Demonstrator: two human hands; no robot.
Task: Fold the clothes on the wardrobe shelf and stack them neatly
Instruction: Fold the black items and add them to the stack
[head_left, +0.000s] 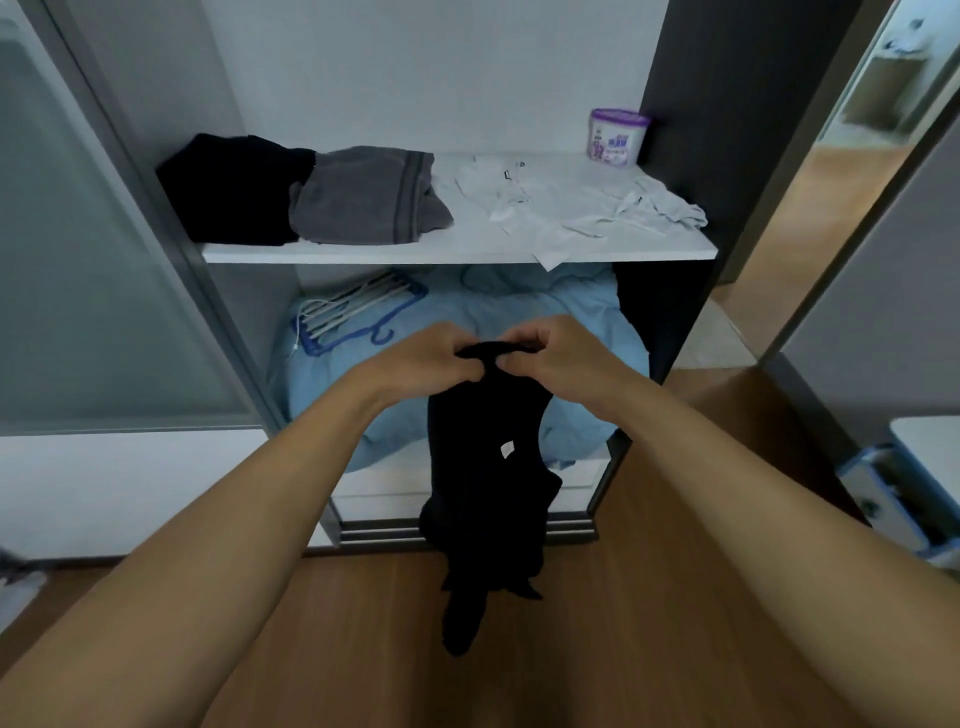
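Black garment (488, 467) hangs from left hand (431, 364) and right hand (561, 358), both pinching its top edge close together, likely to let it drop flat before folding; wardrobe shelf (467, 253) lies beyond them.

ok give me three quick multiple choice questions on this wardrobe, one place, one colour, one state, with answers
1. Where does the purple-lidded tub stand? A) back right of the shelf B) on a chair C) front left of the shelf
2. What colour is the garment held by the left hand and right hand? A) white B) black C) grey
3. How do the white clothes lie? A) folded and stacked B) on hangers C) loose and unfolded
1 A: it sits at the rear right corner. 2 B: it hangs black from both hands. 3 C: they sprawl crumpled, one corner over the front edge.
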